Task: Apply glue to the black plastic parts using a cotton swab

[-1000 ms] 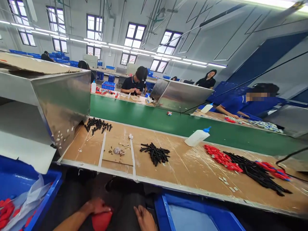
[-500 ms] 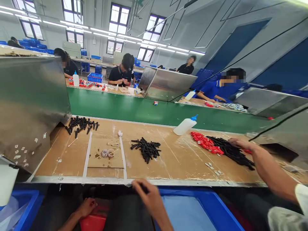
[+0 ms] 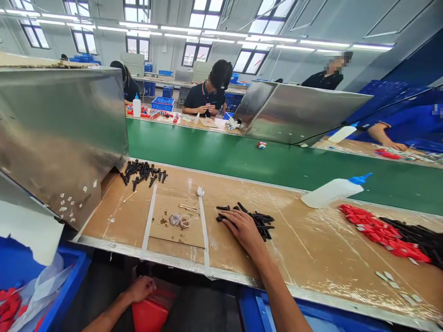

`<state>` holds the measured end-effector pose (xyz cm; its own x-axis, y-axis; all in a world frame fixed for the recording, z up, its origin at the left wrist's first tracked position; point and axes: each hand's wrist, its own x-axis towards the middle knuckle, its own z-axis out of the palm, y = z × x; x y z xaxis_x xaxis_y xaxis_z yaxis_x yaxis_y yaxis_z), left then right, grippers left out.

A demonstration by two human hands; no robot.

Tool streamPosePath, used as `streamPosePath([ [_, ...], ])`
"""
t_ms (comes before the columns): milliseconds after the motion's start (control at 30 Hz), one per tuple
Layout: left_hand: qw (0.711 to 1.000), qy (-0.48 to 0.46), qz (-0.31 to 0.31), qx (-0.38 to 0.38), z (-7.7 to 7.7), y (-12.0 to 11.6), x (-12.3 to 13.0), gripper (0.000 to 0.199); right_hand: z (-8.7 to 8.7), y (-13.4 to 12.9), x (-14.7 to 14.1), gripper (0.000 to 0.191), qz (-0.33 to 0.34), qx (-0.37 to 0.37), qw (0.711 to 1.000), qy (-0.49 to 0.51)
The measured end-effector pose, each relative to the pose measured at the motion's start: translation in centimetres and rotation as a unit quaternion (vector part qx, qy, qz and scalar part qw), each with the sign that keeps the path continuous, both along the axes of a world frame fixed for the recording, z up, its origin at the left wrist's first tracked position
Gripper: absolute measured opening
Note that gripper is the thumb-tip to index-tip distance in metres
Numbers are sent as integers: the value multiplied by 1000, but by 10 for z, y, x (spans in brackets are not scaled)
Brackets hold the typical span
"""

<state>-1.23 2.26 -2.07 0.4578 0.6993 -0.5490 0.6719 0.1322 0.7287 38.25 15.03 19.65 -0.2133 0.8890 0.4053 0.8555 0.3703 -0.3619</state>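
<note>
R hand (image 3: pixel 244 230) palm-down on L edge of pile of blk plastic rods (image 3: pixel 260 217) on brown bench (image 3: pixel 297 272); fingers part-bent, can't tell if gripping one. L hand (image 3: pixel 141 289) below bench edge, half-curled, by red item (image 3: pixel 148 317); grip unclear. L of pile: cardboard pad (image 3: pixel 166 234) w/ small cups (image 3: pixel 175 220). Farther R: white squeeze bottle (image 3: pixel 328 193), blue cap (image 3: pixel 356 180), nr red pcs (image 3: pixel 379 230).

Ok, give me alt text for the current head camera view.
A person's right hand lies on a pile of black parts on a brown workbench; the left hand is below its edge, beside a red object. Across a green surface, co-workers are visible.
</note>
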Motion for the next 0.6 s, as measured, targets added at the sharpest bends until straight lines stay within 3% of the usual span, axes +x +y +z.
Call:
streamPosePath([
  [167, 999, -36, -24, 18, 10, -5, 8, 33, 3, 2, -9, 35, -14, -40, 997, 61],
  [300, 997, -58, -29, 38, 29, -12, 15, 33, 14, 1, -17, 41, -68, -40, 981, 176],
  [400, 997, -61, -35, 44, 50, -17, 19, 37, 35, -12, -29, 48, -105, -51, 946, 303],
  [500, 994, -93, -48, 38, 79, -16, 28, 46, 52, -45, -55, 48, -88, -107, 894, 425],
  [600, 976, -214, 32, 24, 120, -12, 43, 53, 52, -95, -96, 50, -39, -202, 837, 507],
])
